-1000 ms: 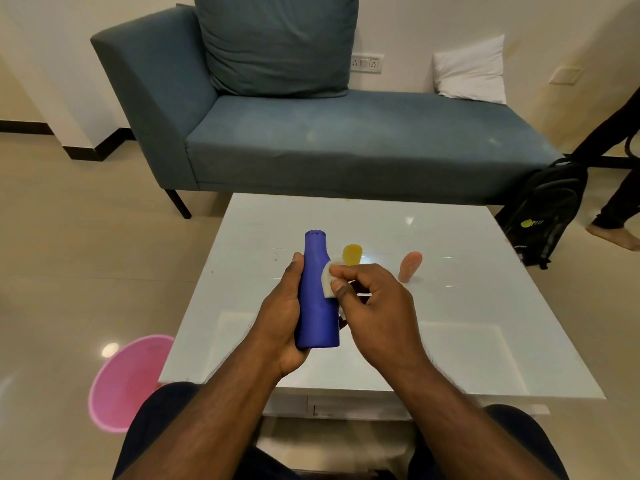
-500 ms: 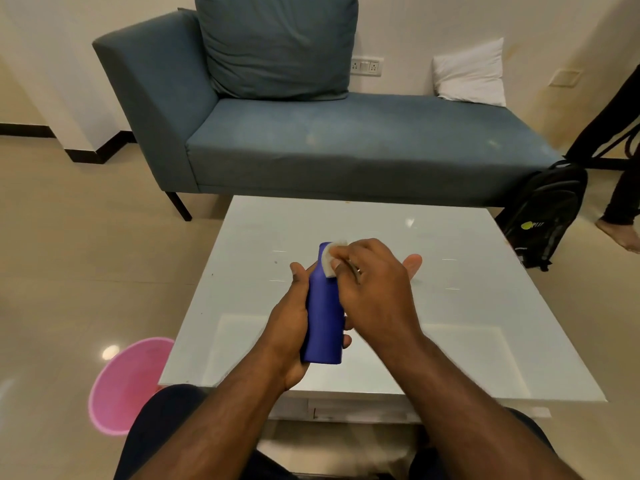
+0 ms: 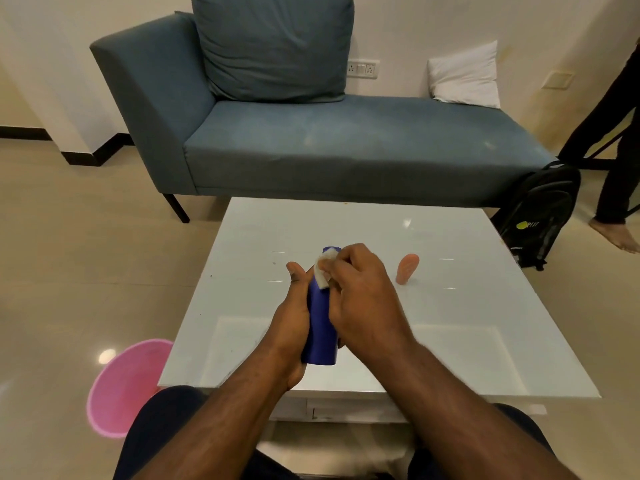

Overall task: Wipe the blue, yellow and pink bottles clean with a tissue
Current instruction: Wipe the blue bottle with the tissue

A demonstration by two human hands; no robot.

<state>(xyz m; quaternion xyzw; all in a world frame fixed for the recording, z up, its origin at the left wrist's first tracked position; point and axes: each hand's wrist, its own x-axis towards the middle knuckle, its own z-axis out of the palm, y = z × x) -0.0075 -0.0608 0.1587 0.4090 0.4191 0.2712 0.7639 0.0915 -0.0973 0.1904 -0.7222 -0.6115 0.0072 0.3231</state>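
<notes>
Head view: blue bottle (image 3: 322, 320) held upright above white table (image 3: 467, 341), gripped low by left hand (image 3: 294, 327), thumb raised. White tissue (image 3: 323, 270) pinched against bottle's neck by curled right hand (image 3: 363, 299). Pink bottle (image 3: 407, 268) standing alone, right.

Upright blue bottle (image 3: 322, 327), white tissue (image 3: 322, 271) at its neck; pink bottle (image 3: 407, 268) stands apart.

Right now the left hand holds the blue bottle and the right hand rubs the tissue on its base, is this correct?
Not quite. In the head view the right hand presses the tissue against the neck near the top, not the base. The left hand does hold the blue bottle.
</notes>
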